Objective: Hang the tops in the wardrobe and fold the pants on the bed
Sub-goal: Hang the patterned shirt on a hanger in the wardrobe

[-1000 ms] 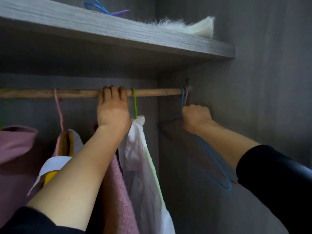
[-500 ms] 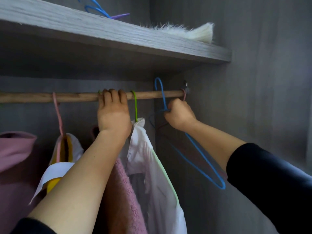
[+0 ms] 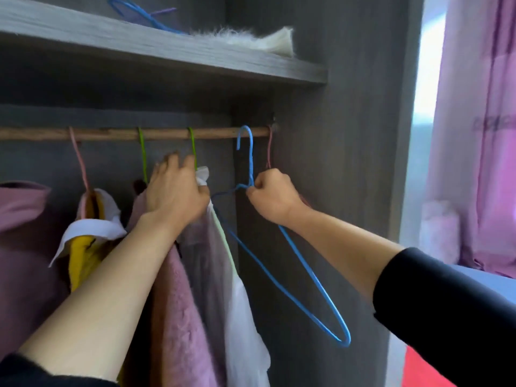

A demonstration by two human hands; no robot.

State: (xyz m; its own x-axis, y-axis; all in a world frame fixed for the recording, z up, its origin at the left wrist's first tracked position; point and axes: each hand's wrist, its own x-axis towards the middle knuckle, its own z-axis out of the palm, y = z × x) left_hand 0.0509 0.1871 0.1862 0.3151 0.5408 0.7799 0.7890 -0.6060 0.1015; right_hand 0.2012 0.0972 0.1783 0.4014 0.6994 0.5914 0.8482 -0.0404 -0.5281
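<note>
The blue hanger [image 3: 252, 163] is hanging empty near the right end of the wardrobe rail [image 3: 117, 134]. Its hook is reaching up to rail height between the green hook [image 3: 192, 146] and the pink hanger [image 3: 269, 152], which is sitting at the rail's right end. It cannot be told whether the blue hook is seated over the rail or only crossing in front of it.

The right hand [image 3: 275, 196] is pinching the blue hanger at the twisted neck, just below the rail, with the fingers curled tight around the wire. From that grip the hanger's long axis is slanting down and away from the rail toward the wardrobe opening, with the far shoulder loop lying well below the rail.

The left hand [image 3: 176, 191] is resting below the rail beside the green hook. Its fingers are lying loose and extended, and it is touching the collar of the white shirt [image 3: 245, 331]. The pink top [image 3: 178, 317] is hanging just left of that shirt.

The right hand is the nearer one and is already carrying the hanger. Judging by the empty wire, the hanger is being fetched for a top that is not yet hung. No loose top and no pants are showing here. The coming move probably calls for keeping the hook clear of the rail and drawing the hanger out along its slant.
</note>
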